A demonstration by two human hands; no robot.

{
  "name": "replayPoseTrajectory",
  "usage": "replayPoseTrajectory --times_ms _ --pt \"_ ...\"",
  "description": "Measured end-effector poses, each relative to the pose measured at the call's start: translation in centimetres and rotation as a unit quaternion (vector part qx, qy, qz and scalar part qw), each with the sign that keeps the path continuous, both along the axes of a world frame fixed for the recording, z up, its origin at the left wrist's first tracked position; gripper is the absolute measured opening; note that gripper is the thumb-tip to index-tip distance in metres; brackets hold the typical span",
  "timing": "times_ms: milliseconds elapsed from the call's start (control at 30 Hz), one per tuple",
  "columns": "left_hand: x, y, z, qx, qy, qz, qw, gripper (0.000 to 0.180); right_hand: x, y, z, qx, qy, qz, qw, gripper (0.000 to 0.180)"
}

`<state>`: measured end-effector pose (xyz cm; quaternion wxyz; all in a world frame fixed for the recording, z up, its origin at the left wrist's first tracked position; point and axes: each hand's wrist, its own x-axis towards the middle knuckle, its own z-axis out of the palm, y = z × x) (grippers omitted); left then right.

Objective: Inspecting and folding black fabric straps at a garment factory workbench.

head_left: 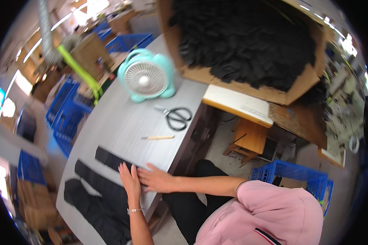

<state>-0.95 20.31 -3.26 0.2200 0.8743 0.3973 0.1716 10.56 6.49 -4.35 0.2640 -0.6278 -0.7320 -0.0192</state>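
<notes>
Apparently work is under way: from afar I see the left hand, fingers straight and nearly together, and the right hand, fingers spread, over the near end of a black strip on the grey table, neither visibly gripping. More black pieces lie left; what's finished, I cannot tell. Far right, a cardboard box holds heaped black material.

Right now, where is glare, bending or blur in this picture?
Head view: glare around the blown-out white light at upper left; head view: the flat grey tabletop has a curved left edge; head view: blue plastic crates at left look soft.
</notes>
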Motion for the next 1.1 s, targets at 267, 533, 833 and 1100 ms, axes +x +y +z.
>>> replayPoseTrajectory --times_ms 267,533,833,1100 --pt "2.4 -2.1 0.5 0.125 0.127 -0.017 0.984 0.074 4.8 -10.0 -0.6 0.047 0.042 0.061 0.996 0.061" --pt "3.7 -5.1 0.6 0.143 0.063 -0.005 0.988 0.079 20.8 -22.6 5.5 0.009 -0.129 -0.201 0.971 0.04" --pt "3.8 -4.0 0.0 0.153 0.086 -0.024 0.984 0.076 41.7 -27.1 24.9 0.24 -0.298 -0.569 0.728 0.042" --pt "3.4 -3.3 -0.2 0.148 0.035 0.017 0.988 0.065 43.6 -26.9 23.8 0.137 -0.312 -0.614 0.712 0.038"
